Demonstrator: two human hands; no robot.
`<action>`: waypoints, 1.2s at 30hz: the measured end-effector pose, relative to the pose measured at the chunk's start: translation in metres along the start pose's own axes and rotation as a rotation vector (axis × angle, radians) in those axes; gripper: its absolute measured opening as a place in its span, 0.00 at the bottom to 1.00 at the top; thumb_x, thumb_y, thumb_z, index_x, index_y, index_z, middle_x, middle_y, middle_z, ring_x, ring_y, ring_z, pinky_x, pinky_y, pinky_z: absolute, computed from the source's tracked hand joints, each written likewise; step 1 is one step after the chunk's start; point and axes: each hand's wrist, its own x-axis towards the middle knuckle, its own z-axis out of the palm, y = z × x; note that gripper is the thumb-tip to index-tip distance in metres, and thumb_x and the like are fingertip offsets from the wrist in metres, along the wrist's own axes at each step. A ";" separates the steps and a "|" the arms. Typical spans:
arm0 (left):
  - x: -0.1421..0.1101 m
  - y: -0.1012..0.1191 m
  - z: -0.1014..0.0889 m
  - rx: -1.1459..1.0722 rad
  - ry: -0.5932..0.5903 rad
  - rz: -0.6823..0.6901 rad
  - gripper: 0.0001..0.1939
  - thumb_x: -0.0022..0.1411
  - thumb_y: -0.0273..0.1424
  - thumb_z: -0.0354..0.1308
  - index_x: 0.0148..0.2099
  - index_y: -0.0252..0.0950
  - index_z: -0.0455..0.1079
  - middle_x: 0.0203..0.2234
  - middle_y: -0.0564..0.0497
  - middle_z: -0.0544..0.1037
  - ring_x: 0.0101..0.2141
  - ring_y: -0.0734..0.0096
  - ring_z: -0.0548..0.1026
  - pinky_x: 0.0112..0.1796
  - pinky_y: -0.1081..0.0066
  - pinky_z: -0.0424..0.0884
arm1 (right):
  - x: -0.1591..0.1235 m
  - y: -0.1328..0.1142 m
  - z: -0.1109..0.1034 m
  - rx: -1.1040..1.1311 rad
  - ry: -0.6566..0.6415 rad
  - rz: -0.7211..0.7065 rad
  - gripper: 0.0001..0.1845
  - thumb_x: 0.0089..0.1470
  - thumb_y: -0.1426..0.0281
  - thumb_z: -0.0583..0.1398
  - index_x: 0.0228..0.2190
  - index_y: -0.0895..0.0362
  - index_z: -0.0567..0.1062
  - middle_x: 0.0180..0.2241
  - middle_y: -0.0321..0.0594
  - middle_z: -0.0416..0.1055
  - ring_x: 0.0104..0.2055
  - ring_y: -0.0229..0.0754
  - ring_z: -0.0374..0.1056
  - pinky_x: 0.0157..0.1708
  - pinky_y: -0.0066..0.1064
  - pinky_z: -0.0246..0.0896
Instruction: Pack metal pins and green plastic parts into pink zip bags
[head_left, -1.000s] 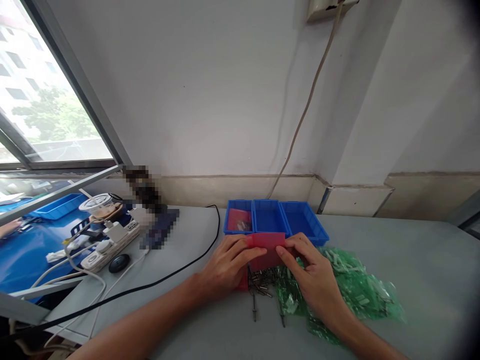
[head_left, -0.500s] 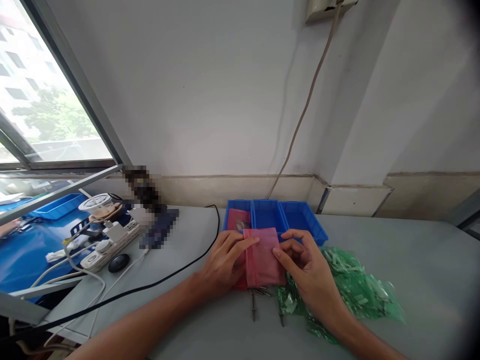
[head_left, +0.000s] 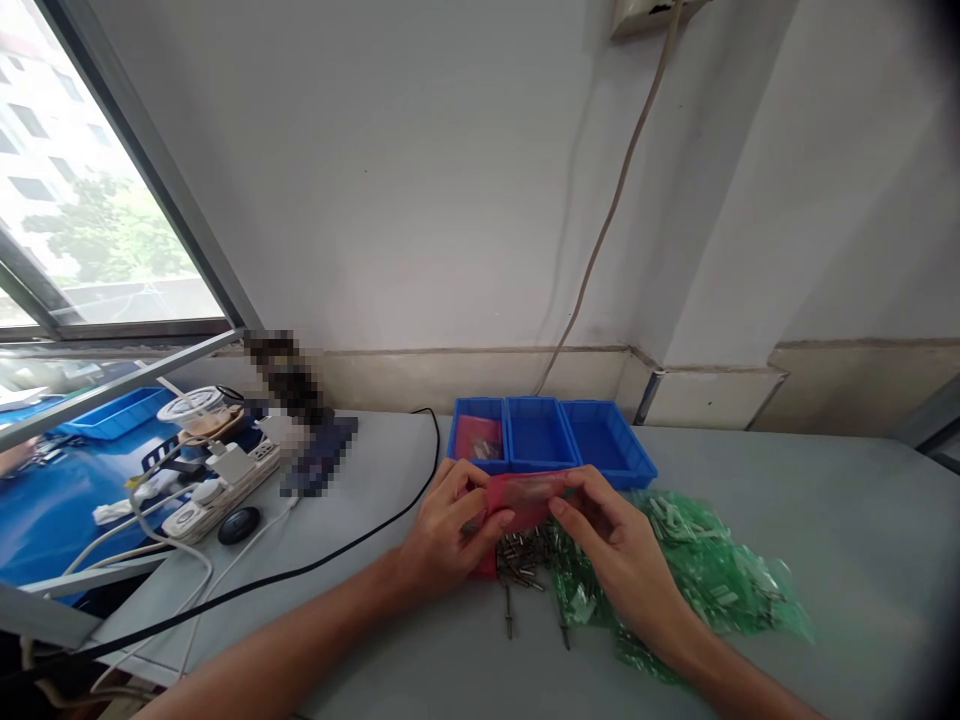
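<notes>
A small red plastic bag (head_left: 527, 497) is stretched between my hands above the table. My left hand (head_left: 454, 520) pinches its left end, and my right hand (head_left: 600, 515) pinches its right end between thumb and fingers. Beneath the bag lies a pile of metal rivets (head_left: 523, 558), with a single rivet (head_left: 508, 612) closer to me. More red plastic (head_left: 484, 567) shows under my left hand, mostly hidden. Green plastic bags (head_left: 712, 560) with small parts inside lie beside and under my right hand.
Behind my hands stand three joined blue bins (head_left: 541, 432); the left one holds a red bag (head_left: 478, 438). A black cable (head_left: 322, 562) crosses the table at left, near a power strip (head_left: 225, 490) and a black mouse (head_left: 238, 525). A metal frame borders the left side.
The red bag was upright and flat; now it is tilted or folded into a narrow band. My left fingers have shifted to pinch its edge, and the rivet pile below shows more.
</notes>
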 end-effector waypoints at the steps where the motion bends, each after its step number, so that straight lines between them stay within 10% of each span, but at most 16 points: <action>1: 0.000 0.001 0.000 -0.007 -0.010 0.003 0.12 0.78 0.33 0.57 0.41 0.34 0.77 0.37 0.46 0.75 0.38 0.63 0.69 0.41 0.63 0.69 | 0.001 0.000 0.000 0.004 -0.016 0.000 0.11 0.70 0.56 0.61 0.44 0.49 0.79 0.40 0.37 0.74 0.40 0.44 0.68 0.41 0.33 0.64; 7: 0.000 -0.003 0.001 -0.010 -0.062 -0.037 0.14 0.78 0.34 0.57 0.38 0.33 0.75 0.39 0.44 0.78 0.40 0.62 0.71 0.43 0.62 0.72 | 0.002 0.003 0.004 0.049 -0.027 0.108 0.15 0.69 0.52 0.62 0.38 0.51 0.75 0.35 0.35 0.71 0.37 0.43 0.66 0.38 0.31 0.63; 14: 0.001 -0.002 -0.006 0.039 -0.108 0.101 0.20 0.78 0.41 0.55 0.40 0.33 0.80 0.72 0.34 0.62 0.64 0.46 0.68 0.61 0.49 0.71 | 0.004 0.003 0.005 0.255 0.067 0.207 0.21 0.64 0.50 0.67 0.47 0.48 0.69 0.33 0.34 0.75 0.32 0.42 0.68 0.31 0.30 0.63; 20: 0.004 -0.001 -0.010 0.094 -0.191 0.229 0.17 0.80 0.35 0.52 0.46 0.35 0.80 0.60 0.41 0.80 0.64 0.51 0.68 0.62 0.52 0.71 | 0.006 -0.002 0.001 0.117 0.110 0.137 0.17 0.64 0.50 0.66 0.40 0.51 0.77 0.34 0.37 0.75 0.36 0.44 0.69 0.35 0.32 0.65; 36: -0.004 -0.008 -0.002 0.167 -0.116 0.183 0.25 0.76 0.20 0.51 0.71 0.36 0.65 0.47 0.42 0.82 0.45 0.60 0.76 0.47 0.59 0.74 | 0.005 -0.005 0.002 0.054 0.058 0.126 0.18 0.66 0.51 0.63 0.36 0.53 0.78 0.26 0.31 0.65 0.27 0.39 0.58 0.28 0.30 0.57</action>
